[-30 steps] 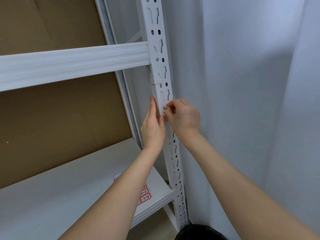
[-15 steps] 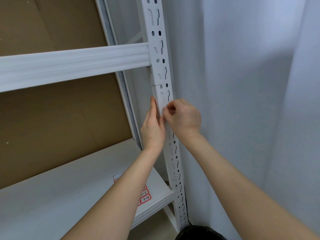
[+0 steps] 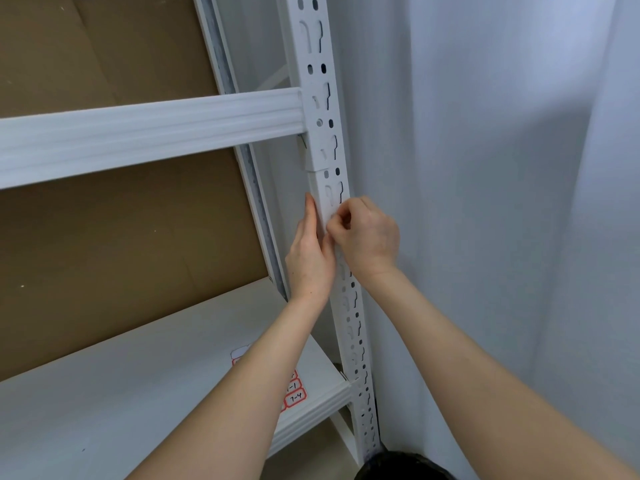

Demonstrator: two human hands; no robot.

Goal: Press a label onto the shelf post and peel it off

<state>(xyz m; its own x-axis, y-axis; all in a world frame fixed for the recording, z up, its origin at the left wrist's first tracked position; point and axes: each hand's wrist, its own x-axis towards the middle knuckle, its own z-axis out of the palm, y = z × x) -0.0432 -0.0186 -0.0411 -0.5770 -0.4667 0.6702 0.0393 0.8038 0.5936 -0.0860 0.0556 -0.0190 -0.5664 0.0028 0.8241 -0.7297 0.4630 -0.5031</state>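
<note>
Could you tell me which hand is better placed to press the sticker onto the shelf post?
Right hand: its fingertips pinch at the post front; left hand lies flat alongside.

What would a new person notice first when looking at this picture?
First, the two hands meeting on the white slotted upright post at the picture's middle: the left hand lies flat along its left side, while the right hand curls its fingers against the front. Below them, red-bordered labels lie on the white shelf board.
</note>
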